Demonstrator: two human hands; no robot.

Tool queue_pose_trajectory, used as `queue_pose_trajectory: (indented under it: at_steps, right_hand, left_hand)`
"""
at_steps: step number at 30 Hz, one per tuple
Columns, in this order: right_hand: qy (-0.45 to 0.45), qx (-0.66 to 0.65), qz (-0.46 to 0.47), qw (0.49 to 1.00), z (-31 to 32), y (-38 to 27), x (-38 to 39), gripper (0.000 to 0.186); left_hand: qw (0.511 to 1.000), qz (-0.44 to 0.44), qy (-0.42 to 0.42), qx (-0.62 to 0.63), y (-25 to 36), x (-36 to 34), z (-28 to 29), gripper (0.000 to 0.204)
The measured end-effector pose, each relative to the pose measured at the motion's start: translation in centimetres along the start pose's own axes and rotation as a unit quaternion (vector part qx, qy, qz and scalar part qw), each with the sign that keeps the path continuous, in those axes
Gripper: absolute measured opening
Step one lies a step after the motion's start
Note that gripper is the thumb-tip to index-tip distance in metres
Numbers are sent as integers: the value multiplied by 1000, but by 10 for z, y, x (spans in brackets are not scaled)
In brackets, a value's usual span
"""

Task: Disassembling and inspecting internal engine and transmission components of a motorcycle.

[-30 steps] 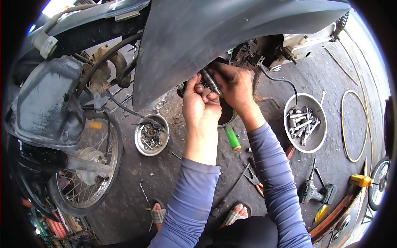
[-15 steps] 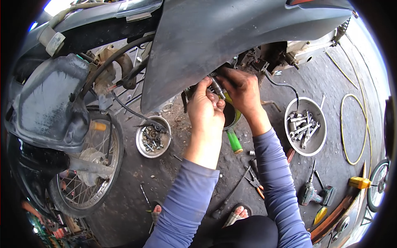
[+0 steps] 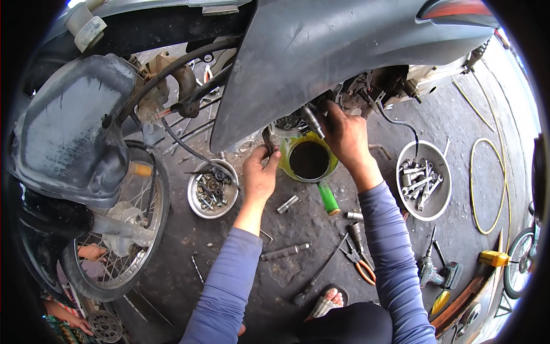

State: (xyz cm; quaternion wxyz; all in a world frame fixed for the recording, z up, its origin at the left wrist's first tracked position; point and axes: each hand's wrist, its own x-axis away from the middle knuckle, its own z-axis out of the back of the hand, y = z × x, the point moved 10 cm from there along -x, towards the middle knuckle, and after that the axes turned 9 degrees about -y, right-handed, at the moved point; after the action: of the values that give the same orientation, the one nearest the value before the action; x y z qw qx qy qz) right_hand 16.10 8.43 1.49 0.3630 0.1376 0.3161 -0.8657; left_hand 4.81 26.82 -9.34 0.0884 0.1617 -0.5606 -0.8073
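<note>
My left hand (image 3: 259,175) is closed, thumb and index finger pinching a dark lever-like part (image 3: 268,140) below the grey motorcycle fairing (image 3: 321,46). Under the fairing's lower edge, my right hand (image 3: 346,137) reaches up with curled fingers; their tips are hidden among engine parts. Just beside those fingers a shiny metal cylinder (image 3: 313,122) sticks out at a slant, and I cannot tell whether they touch it. Beneath both hands stands a yellow-green jug (image 3: 283,166) with dark liquid inside and a green handle (image 3: 328,198).
Left of the jug is a metal bowl (image 3: 213,214) of small hardware; on the right, a bowl (image 3: 438,213) of wrenches. Pliers (image 3: 364,272), a loose socket (image 3: 287,204) and a cordless drill (image 3: 431,272) lie on the floor. A spoked wheel (image 3: 114,252) stands left.
My left hand has left the metal cylinder and moved left and down to the dark lever-like part. My right hand has shifted slightly. The jug is more visible.
</note>
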Motion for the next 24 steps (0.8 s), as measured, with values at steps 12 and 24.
queue_pose_trajectory:
  at_steps: [12,24]
  right_hand:
    - [208,-275,-59,937,15,17,14,19]
    - [53,-539,-153,827,-13,18,24,14]
  left_hand:
    - [963,-111,192,154,97,20,78,18]
    - [950,-32,193,245,73,31,84,17]
